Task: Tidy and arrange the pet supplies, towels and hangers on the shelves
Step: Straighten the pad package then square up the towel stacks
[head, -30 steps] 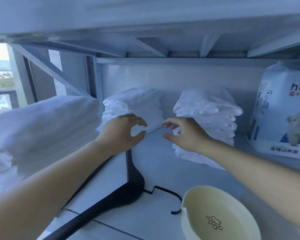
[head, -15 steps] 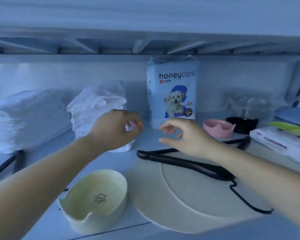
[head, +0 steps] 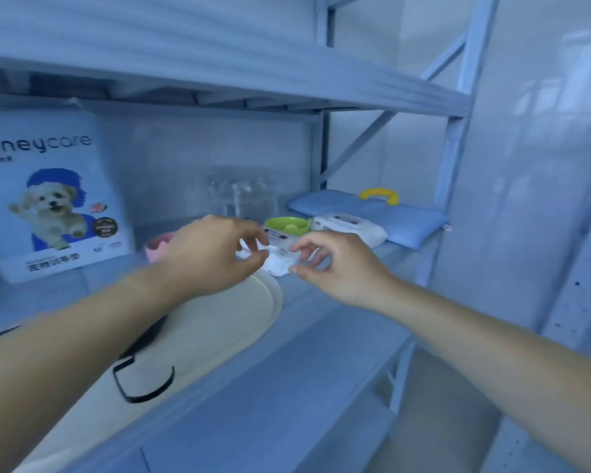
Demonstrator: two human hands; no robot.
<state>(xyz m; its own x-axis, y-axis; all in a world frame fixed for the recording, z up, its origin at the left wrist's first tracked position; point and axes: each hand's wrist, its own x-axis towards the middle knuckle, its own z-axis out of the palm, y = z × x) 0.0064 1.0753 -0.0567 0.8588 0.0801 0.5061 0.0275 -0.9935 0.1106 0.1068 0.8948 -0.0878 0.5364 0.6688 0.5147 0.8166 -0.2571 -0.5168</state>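
Note:
My left hand (head: 215, 254) and my right hand (head: 338, 264) reach side by side over the shelf, fingers curled and apart, at a white wipes pack (head: 280, 254) lying flat. Both sets of fingertips are at the pack's near edge; a firm grip is not visible. A second white wipes pack (head: 352, 228) lies behind it on a blue cushion (head: 389, 213). A green bowl (head: 287, 225) and a pink bowl (head: 157, 247) sit nearby. A black hanger (head: 144, 380) lies on a cream round tray (head: 219, 322) under my left forearm.
A pet pad bag with a dog picture (head: 48, 199) stands at the back left. A clear container (head: 243, 199) stands at the back wall. A yellow handle (head: 379, 195) sits on the cushion. The shelf's right upright (head: 451, 186) and front edge (head: 321, 353) bound the space.
The view has swung right from the towel stacks past the pet pad bag to the shelf's right end. Both hands moved right with it and now reach the front wipes pack.

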